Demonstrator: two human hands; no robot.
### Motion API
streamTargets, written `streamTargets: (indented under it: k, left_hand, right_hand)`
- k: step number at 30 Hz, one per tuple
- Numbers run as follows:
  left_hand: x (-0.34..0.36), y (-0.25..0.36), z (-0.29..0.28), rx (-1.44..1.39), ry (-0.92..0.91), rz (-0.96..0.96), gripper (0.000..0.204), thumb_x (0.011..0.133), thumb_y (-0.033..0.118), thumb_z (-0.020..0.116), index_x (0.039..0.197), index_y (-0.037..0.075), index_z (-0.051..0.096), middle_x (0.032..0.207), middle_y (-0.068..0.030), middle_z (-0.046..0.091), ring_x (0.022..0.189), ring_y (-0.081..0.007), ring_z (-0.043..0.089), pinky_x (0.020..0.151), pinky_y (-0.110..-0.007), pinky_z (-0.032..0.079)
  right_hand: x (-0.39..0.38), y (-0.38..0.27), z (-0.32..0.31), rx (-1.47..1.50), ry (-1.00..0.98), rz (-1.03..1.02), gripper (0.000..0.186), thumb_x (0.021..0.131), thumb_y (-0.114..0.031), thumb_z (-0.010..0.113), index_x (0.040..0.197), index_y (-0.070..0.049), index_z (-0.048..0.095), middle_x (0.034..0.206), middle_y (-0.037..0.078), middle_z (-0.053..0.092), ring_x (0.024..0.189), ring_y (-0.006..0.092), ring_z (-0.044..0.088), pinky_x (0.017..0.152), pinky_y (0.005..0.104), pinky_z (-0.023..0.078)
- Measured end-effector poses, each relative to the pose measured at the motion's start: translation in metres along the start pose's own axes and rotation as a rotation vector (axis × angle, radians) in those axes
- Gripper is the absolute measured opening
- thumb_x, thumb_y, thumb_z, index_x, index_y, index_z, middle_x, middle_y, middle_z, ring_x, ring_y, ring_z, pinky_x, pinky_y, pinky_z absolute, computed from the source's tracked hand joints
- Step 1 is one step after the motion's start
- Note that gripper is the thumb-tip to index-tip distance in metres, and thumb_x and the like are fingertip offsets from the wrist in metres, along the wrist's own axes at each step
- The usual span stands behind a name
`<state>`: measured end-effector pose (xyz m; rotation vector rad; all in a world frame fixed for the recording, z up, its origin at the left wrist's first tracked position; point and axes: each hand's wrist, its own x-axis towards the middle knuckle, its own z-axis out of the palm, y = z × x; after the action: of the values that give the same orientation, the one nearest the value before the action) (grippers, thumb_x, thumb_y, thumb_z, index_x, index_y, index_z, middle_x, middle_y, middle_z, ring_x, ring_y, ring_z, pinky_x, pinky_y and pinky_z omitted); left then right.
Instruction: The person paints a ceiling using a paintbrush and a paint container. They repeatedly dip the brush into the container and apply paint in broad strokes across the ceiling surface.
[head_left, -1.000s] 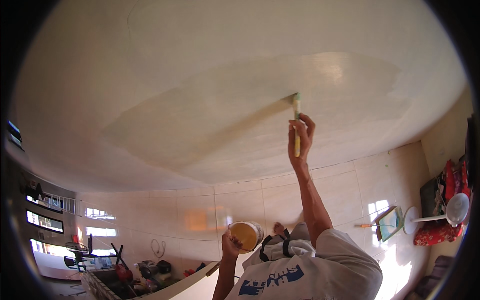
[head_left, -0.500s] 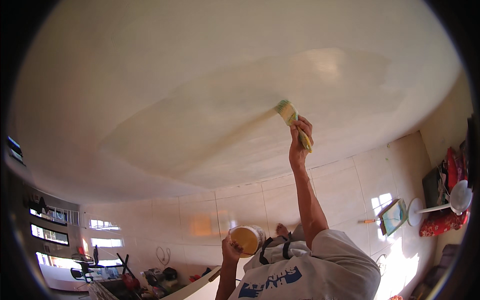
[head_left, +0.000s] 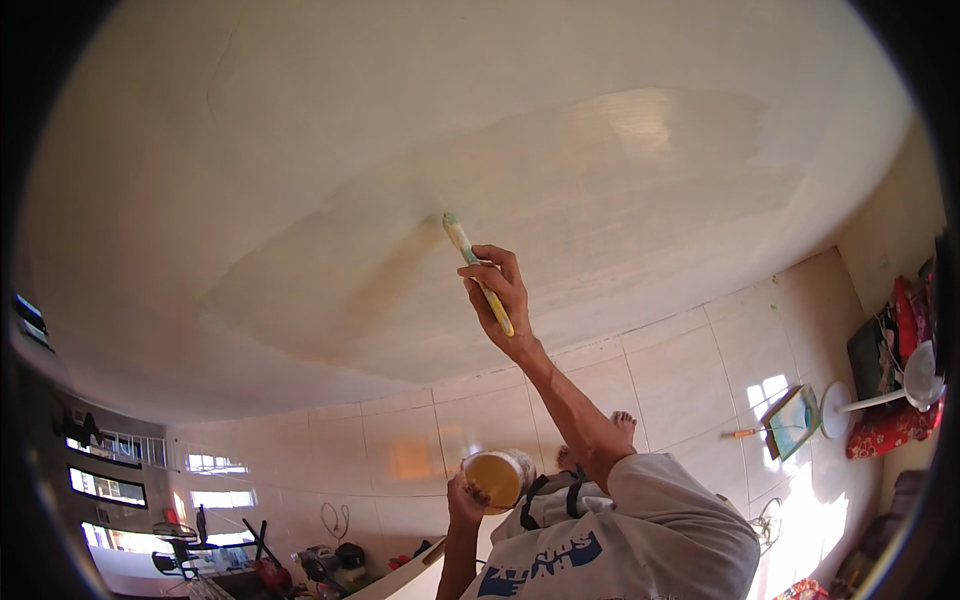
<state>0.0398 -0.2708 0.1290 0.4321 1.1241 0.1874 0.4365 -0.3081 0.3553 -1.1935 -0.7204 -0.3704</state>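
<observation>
My right hand grips the yellow handle of a paintbrush, its fingers closed around it. The brush is turned edge-on, with its greenish-stained bristle tip touching the pale wall or very close to it. A broad, darker, damp-looking patch spreads around the brush and is shiny at its upper right. Low by my waist, my left hand holds a small whitish bucket by its side. The bucket tilts toward me and shows a yellowish inside; how much it holds I cannot tell.
Below the wall runs a tiled floor, where my bare feet show. To the right lie a paint tray with an orange-handled tool and a white stand. Several household items and a dark fan fill the lower left.
My right hand has swept the brush leftward along the wall and turned it from flat-on to edge-on. The bucket in my left hand has barely moved. More of one foot shows.
</observation>
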Motion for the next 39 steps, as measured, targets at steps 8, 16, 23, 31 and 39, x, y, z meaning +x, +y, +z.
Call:
streamTargets:
  k: [8,16,23,31,39]
  left_hand:
    - [-0.004,-0.002,0.014,0.003,0.043,0.037,0.039,0.091,0.05,0.059,0.082,0.012,0.055,0.066,-0.0008,0.049,0.059,-0.02,0.051,0.06,-0.038,0.046]
    - [-0.001,-0.004,0.013,-0.026,0.06,0.029,0.038,0.091,0.048,0.059,0.082,0.012,0.055,0.066,-0.001,0.049,0.058,-0.0207,0.051,0.059,-0.038,0.046]
    - [-0.002,-0.003,0.013,0.002,0.061,0.041,0.034,0.092,0.045,0.058,0.079,0.014,0.054,0.063,-0.0006,0.049,0.056,-0.0199,0.052,0.057,-0.037,0.046]
    - [-0.002,-0.001,0.02,0.008,0.062,0.027,0.035,0.093,0.046,0.054,0.078,0.014,0.053,0.062,0.0001,0.048,0.055,-0.0202,0.05,0.056,-0.037,0.045]
    - [0.011,-0.003,0.004,-0.011,-0.017,-0.012,0.042,0.095,0.051,0.052,0.08,0.012,0.055,0.064,-0.0026,0.051,0.06,-0.0235,0.053,0.061,-0.039,0.046]
  right_hand:
    - [0.018,0.034,-0.101,-0.142,0.113,0.01,0.022,0.091,0.008,0.066,0.106,-0.007,0.072,0.127,0.012,0.058,0.109,0.0231,0.061,0.085,0.0314,0.051]
    - [0.021,0.038,-0.125,-0.355,0.442,0.01,0.024,0.095,0.006,0.062,0.112,-0.009,0.07,0.13,0.012,0.053,0.119,0.0257,0.055,0.093,0.0357,0.049]
    - [0.009,0.007,-0.03,-0.095,0.063,0.036,0.019,0.092,0.007,0.068,0.105,-0.006,0.072,0.128,0.011,0.057,0.108,0.0219,0.061,0.085,0.0315,0.051]
    - [0.057,0.005,-0.09,-0.058,0.089,-0.053,0.021,0.092,0.009,0.067,0.106,-0.005,0.072,0.127,0.01,0.06,0.115,0.0211,0.06,0.091,0.0297,0.051]
    - [0.09,0.018,-0.222,-0.397,0.389,-0.07,0.016,0.098,0.0,0.063,0.111,-0.006,0.071,0.127,0.009,0.059,0.118,0.0218,0.058,0.096,0.0342,0.053]
